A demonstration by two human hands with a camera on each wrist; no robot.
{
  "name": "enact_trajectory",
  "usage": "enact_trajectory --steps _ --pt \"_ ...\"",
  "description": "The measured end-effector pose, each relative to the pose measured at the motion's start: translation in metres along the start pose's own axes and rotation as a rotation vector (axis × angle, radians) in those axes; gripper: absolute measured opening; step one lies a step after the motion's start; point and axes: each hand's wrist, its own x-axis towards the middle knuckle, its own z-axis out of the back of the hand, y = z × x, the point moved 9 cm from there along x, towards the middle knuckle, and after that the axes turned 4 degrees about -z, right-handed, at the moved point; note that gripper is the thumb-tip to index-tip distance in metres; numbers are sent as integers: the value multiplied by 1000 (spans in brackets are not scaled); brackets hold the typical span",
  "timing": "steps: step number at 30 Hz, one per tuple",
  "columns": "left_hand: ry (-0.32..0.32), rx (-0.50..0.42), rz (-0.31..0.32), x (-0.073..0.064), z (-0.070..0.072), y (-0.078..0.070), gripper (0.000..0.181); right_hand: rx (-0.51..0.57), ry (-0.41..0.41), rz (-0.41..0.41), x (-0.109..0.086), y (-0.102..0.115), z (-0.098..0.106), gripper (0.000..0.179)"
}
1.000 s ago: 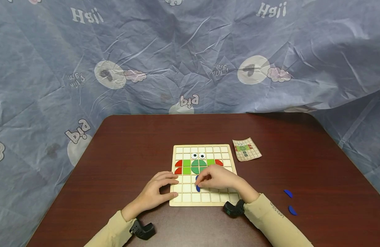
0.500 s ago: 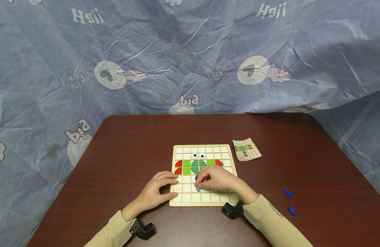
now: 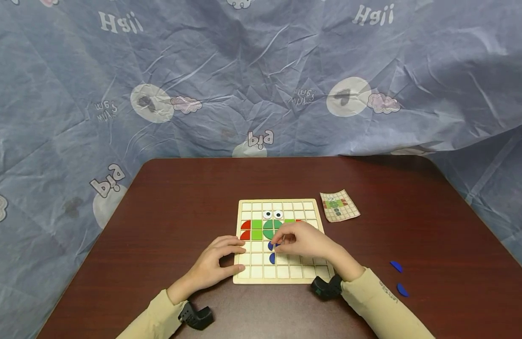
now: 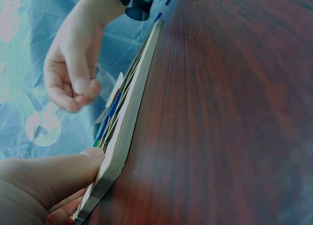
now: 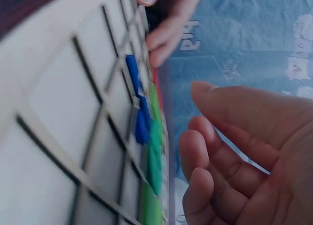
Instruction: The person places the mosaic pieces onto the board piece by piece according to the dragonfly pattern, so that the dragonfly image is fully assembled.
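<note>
A cream grid board lies on the table, bearing a figure of coloured pieces. My left hand rests on its left edge, fingers extended; in the left wrist view the thumb lies along the rim. My right hand hovers over the board's middle, thumb and fingers apart with nothing between them. Below it sit a lower blue piece and, one row up, more blue, partly hidden by the fingers. The right wrist view shows blue pieces beside the dark green ones.
Red pieces, light green squares, a dark green round shape and two eye pieces fill upper cells. A pattern card lies right of the board. Two loose blue pieces lie farther right on the table.
My right hand has let go of the lower blue piece and risen slightly up and right, uncovering more blue. The left hand has stayed in place.
</note>
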Motion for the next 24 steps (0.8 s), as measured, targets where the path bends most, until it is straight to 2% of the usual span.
enact_trajectory --steps 7,16,20,24 --pt "13 4 8 1 0 0 36 53 -43 -31 -18 -10 25 14" --pt "4 8 -4 0 1 -1 36 30 -101 -105 -60 -37 51 16" --pt "-8 12 -17 0 2 -2 36 64 -86 -132 -79 -51 53 20" --pt "-6 14 -18 0 1 -2 36 96 -45 -107 -99 -60 52 24"
